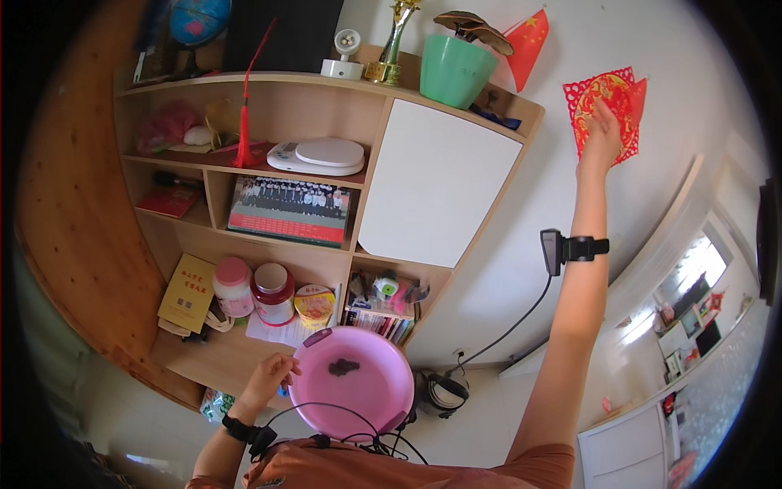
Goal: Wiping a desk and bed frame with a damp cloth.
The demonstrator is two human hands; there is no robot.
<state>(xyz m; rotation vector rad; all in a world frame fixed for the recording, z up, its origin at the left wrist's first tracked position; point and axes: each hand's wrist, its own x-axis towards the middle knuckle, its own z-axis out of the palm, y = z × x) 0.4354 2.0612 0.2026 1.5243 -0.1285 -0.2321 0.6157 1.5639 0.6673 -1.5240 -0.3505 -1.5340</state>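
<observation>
My right hand (pixel 602 137) is stretched up and out to the wall at the upper right, over a red and gold paper decoration (pixel 577 101) with a lacy edge. Whether its fingers press or grip the paper cannot be made out. My left hand (pixel 273 376) is low, fingers curled, beside the left rim of a pink plastic basin (pixel 400 367); I cannot tell if it holds anything. In the basin lies a dark, crumpled wet-looking thing (pixel 343 367). Each wrist wears a black strap with a small device and a cable.
A wooden shelf unit (pixel 305 257) bears jars, books, a white kitchen scale (pixel 317 156) and a framed group photo (pixel 287 211). On top stand a green pot (pixel 458 70), a trophy (pixel 391 49) and a globe (pixel 198 21). A small red flag (pixel 528 49) hangs on the wall.
</observation>
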